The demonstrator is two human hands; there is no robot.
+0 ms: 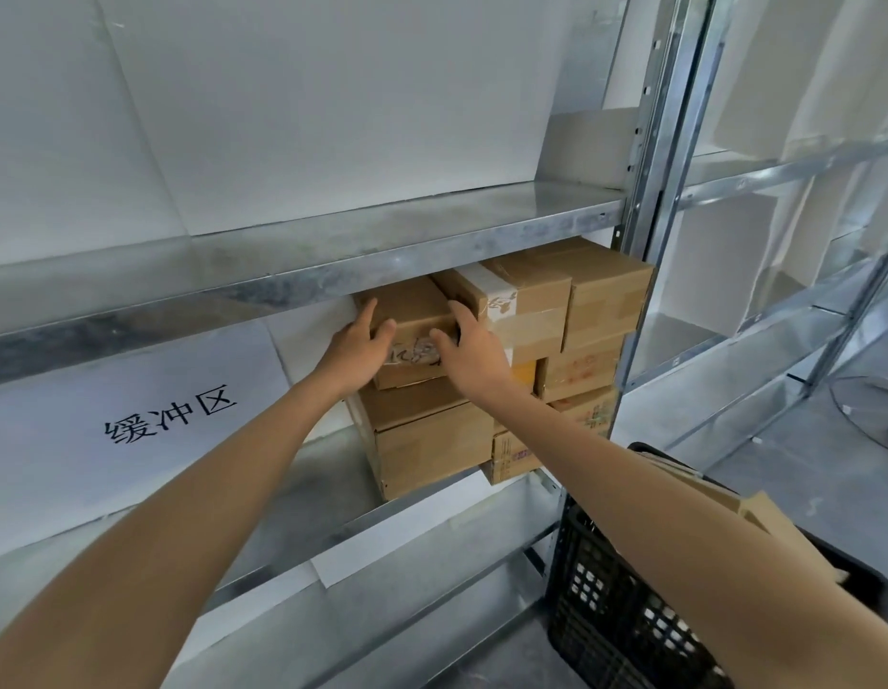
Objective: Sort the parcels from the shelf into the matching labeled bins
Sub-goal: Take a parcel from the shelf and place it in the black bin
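Fingers point(366, 313) of my left hand point(354, 353) and right hand point(474, 353) curl round the top parcel point(412, 310), stacked on the shelf point(327, 474). Stiff cardboard, probably light; I'd hold its side edges.

Metal shelving point(332, 241) stands against white wall panels point(282, 92), grey floor point(760, 469).

Small brown carton point(412, 310), scrawled mark on its front, lying flat on top of the stack, gripped at its front corners by the left hand point(354, 353) and right hand point(474, 355). Directly below the fingers: larger plain carton point(432, 440). Just right of the right fingers, touching: white-taped carton point(524, 303). Far below the fingers, lower right: black lattice bin point(606, 619) holding cardboard.
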